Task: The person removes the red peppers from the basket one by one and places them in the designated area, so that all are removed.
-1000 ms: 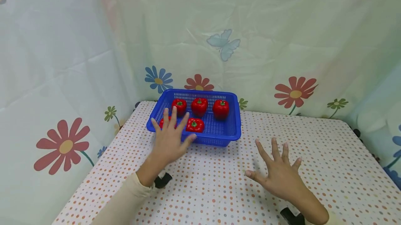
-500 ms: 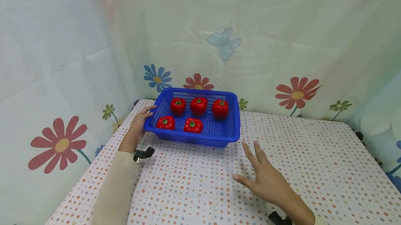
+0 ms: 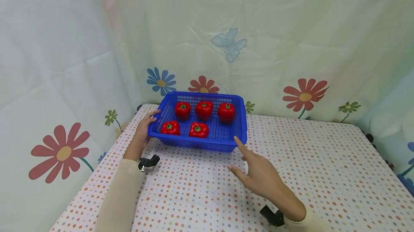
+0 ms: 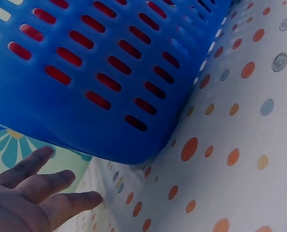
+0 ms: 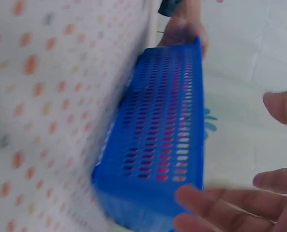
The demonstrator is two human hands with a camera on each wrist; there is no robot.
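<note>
A blue plastic basket (image 3: 197, 144) with slotted walls stands at the back of the table, holding several red bell peppers. Three of them, among them a back right bell pepper (image 3: 226, 112), stand along the far side; a front left bell pepper (image 3: 170, 128) and one beside it lie nearer. My left hand (image 3: 141, 132) is at the basket's left end, fingertips at the rim; the left wrist view has its fingers extended close by the wall. Just off the front right corner, my right hand (image 3: 262, 174) holds nothing, fingers spread and the index fingertip overlapping the rim.
A dotted cloth (image 3: 194, 192) covers the table. Behind it hangs a flowered curtain (image 3: 265, 59), close to the basket's far side. Black wrist cameras (image 3: 272, 216) are strapped to both wrists.
My left hand has moved from over the basket's front left to its left end. My right hand has moved left and forward to the front right corner. The basket stays put.
</note>
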